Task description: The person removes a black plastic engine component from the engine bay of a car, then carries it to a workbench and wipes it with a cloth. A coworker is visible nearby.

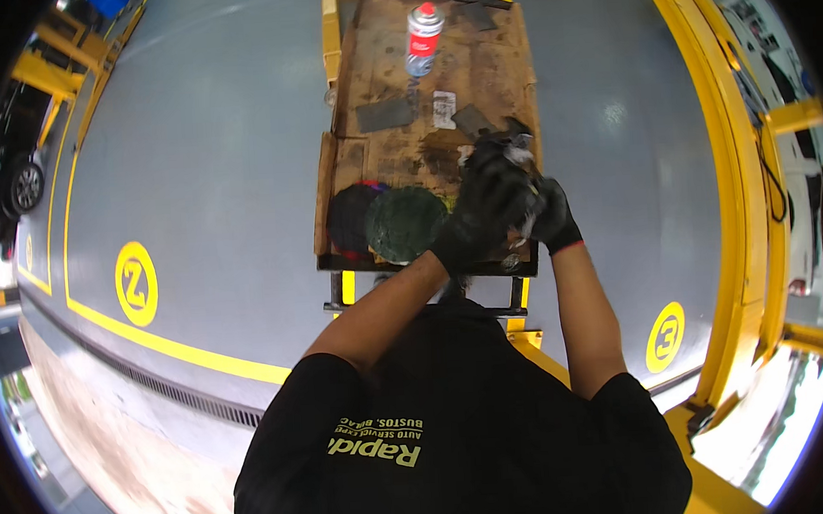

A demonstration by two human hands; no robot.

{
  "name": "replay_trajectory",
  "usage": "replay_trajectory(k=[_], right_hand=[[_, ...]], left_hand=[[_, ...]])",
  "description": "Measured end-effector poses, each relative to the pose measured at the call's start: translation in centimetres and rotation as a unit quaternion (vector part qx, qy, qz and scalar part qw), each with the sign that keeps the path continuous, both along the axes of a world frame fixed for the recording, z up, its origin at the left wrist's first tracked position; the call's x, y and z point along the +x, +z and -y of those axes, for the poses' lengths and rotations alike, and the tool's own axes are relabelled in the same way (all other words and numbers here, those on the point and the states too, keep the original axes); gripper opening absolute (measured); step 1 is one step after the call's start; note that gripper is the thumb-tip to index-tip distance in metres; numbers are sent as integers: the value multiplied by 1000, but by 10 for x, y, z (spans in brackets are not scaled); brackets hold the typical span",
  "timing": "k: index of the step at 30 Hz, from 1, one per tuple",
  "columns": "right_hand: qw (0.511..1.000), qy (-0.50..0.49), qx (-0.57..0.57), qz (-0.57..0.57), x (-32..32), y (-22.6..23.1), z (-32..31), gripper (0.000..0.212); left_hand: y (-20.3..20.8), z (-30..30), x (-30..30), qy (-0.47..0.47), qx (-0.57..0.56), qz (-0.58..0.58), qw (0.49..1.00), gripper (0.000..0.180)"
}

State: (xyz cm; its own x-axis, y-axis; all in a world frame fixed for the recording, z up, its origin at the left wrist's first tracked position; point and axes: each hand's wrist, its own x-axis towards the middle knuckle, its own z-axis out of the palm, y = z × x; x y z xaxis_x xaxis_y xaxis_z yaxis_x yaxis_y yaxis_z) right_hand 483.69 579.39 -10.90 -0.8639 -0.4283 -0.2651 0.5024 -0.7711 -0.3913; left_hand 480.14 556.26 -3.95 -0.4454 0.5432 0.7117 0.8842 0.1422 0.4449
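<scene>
With our right hand (554, 214) we grip a blurry grey-white bundle (521, 149) above the cardboard's (373, 59) near right part, but we can't tell our left hand's (494, 189) grip, and greasy gloves could make us drop it.

Left hand (490, 195), right hand (554, 216): blurred, near table's (375, 65) right edge. Pale item (520, 143) at hands: mostly covered, kind unclear. Dark disc (345, 219), near-left corner: overlapped by green disc (405, 225).
</scene>
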Motion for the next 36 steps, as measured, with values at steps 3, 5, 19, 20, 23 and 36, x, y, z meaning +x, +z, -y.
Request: replay_trajectory(k=[3, 5, 19, 20, 23, 36], right_hand=[[992, -74, 105, 0, 47, -30, -4, 61], [997, -43, 64, -12, 69, -44, -8, 62], [995, -44, -89, -25, 47, 51, 46, 47], [990, -39, -132, -17, 46, 58, 46, 47], [964, -66, -257, -4, 45, 87, 49, 52], [991, -34, -30, -129, 41, 76, 53, 75]], left_hand=[[-14, 11, 34, -67, -6, -37, 997, 29], [-22, 26, 55, -57, -3, 23, 998, 32], [-74, 131, 28, 210, -282, 158, 923, 32], [-66, 135, 30, 229, -218, 203, 927, 30], [-46, 146, 33, 292, 58, 367, 881, 27], [-58, 206, 29, 293, -82, 235, 923, 33]])
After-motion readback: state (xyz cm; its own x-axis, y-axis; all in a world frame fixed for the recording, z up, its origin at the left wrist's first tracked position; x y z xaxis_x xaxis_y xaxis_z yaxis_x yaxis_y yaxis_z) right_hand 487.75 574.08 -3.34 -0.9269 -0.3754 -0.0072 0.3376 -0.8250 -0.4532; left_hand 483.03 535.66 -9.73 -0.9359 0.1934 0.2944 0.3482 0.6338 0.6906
